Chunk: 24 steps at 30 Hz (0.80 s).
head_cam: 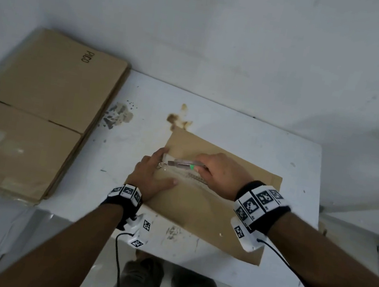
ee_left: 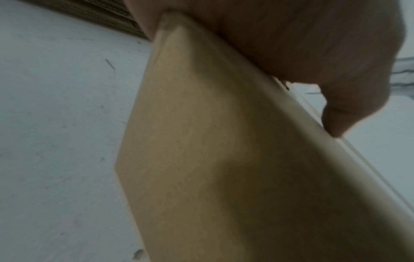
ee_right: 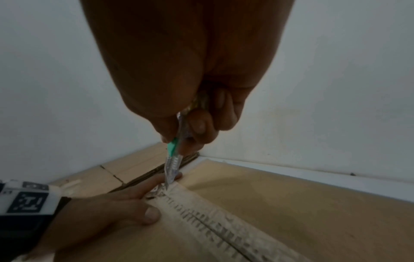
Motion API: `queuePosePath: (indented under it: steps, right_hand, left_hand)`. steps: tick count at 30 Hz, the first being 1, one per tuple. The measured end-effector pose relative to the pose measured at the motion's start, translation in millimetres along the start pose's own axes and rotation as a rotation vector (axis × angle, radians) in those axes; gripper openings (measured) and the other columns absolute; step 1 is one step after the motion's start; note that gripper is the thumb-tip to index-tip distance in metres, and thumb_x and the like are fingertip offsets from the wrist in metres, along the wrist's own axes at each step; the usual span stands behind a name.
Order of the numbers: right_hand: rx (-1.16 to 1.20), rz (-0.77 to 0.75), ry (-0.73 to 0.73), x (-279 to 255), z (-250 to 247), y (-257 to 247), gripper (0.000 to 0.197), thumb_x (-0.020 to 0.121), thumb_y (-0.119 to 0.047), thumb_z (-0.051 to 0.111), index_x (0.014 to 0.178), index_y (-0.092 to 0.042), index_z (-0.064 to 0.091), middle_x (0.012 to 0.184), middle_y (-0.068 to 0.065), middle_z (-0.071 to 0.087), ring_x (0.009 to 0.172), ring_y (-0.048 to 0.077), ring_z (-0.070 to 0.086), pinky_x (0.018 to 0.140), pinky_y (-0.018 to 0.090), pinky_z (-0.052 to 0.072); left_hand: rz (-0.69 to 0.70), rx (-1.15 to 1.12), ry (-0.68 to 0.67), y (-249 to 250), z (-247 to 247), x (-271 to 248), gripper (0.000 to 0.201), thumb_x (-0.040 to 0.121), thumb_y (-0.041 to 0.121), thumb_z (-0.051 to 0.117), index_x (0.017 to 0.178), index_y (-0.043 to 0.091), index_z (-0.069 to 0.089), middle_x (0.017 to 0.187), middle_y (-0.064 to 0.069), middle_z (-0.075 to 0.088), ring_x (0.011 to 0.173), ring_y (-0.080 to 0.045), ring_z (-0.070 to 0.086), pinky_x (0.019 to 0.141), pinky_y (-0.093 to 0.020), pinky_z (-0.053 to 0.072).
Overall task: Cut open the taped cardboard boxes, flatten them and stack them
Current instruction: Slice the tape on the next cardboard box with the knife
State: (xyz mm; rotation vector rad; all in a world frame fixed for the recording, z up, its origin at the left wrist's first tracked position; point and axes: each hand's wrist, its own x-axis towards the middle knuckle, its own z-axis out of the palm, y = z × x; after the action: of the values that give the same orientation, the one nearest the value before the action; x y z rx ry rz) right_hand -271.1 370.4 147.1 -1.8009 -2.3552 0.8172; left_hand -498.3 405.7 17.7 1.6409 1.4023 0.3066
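Observation:
A taped brown cardboard box (head_cam: 210, 211) lies on the white table (head_cam: 270, 141). My left hand (head_cam: 151, 177) presses on its left end, fingers straight along the edge and thumb on top. My right hand (head_cam: 221, 173) grips a utility knife (head_cam: 182, 163) with a green slider. In the right wrist view the knife (ee_right: 173, 159) has its blade tip at the left end of the dirty tape seam (ee_right: 201, 218), right beside the left hand (ee_right: 107, 207). The left wrist view shows only the box (ee_left: 201, 159) side, close up and blurred, under my palm (ee_left: 313, 44).
A stack of flattened boxes (head_cam: 34, 113) lies at the table's left, against the white wall. Brown stains (head_cam: 179, 119) and a scraped patch (head_cam: 118, 114) mark the table behind the box. The table's near edge is just in front of my legs (head_cam: 161, 285).

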Motion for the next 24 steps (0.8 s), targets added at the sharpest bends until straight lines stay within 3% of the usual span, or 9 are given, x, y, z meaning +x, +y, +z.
queuePosePath:
  steps: [3, 7, 12, 15, 20, 24]
  right_hand:
    - [-0.099, 0.039, -0.049, 9.4, 4.2, -9.6, 0.023, 0.107, -0.029, 0.040, 0.106, -0.014, 0.058, 0.082, -0.002, 0.054, 0.071, 0.020, 0.050, 0.067, 0.036, 0.041]
    - [-0.199, 0.051, -0.076, 18.0, 3.1, -16.2, 0.029, 0.106, -0.031, 0.037, 0.118, -0.015, 0.058, 0.099, 0.008, 0.064, 0.089, 0.030, 0.060, 0.078, 0.046, 0.050]
    - [-0.317, 0.118, -0.134, 32.9, 23.4, -28.1, 0.024, 0.104, -0.024, 0.041, 0.115, -0.020, 0.062, 0.104, 0.008, 0.063, 0.094, 0.032, 0.064, 0.069, 0.035, 0.043]
    - [-0.291, 0.145, -0.108, 26.4, 11.9, -23.6, 0.027, 0.102, -0.026, 0.039, 0.111, -0.025, 0.065, 0.103, 0.004, 0.064, 0.094, 0.029, 0.062, 0.070, 0.036, 0.042]
    - [-0.387, 0.236, -0.173, -1.1, 17.9, -15.5, 0.020, 0.103, -0.019, 0.043, 0.104, -0.018, 0.063, 0.097, 0.006, 0.064, 0.084, 0.030, 0.063, 0.064, 0.034, 0.040]
    - [-0.315, 0.269, -0.061, -15.2, 3.8, 3.3, 0.019, 0.102, -0.024, 0.046, 0.100, -0.024, 0.066, 0.095, 0.002, 0.065, 0.084, 0.027, 0.064, 0.065, 0.033, 0.042]
  left_hand:
    - [0.014, -0.007, 0.004, -3.0, -0.4, 0.5, 0.080, 0.075, 0.054, 0.060, 0.144, 0.069, 0.020, 0.119, 0.001, 0.048, 0.117, -0.030, 0.050, 0.103, -0.049, 0.043]
    - [0.050, -0.019, -0.004, -7.5, -0.1, 1.4, 0.078, 0.078, 0.049, 0.055, 0.145, 0.068, 0.019, 0.115, 0.001, 0.046, 0.109, -0.026, 0.049, 0.099, -0.049, 0.045]
    - [0.090, 0.071, -0.010, -12.3, 0.6, 1.7, 0.082, 0.074, 0.063, 0.045, 0.149, 0.064, 0.015, 0.120, 0.000, 0.046, 0.108, -0.029, 0.052, 0.093, -0.049, 0.048]
    - [0.098, 0.135, 0.013, -13.6, 1.2, -0.5, 0.081, 0.074, 0.067, 0.041, 0.150, 0.063, 0.012, 0.125, 0.000, 0.046, 0.109, -0.027, 0.053, 0.088, -0.048, 0.050]
    - [0.074, 0.221, 0.035, -9.1, 3.3, 3.5, 0.076, 0.091, 0.048, 0.056, 0.151, 0.059, 0.011, 0.128, -0.001, 0.047, 0.113, -0.028, 0.055, 0.086, -0.046, 0.049]
    - [0.096, 0.307, 0.093, -5.5, 3.4, -0.9, 0.074, 0.094, 0.050, 0.052, 0.151, 0.061, 0.008, 0.128, 0.000, 0.050, 0.110, -0.026, 0.057, 0.086, -0.046, 0.049]
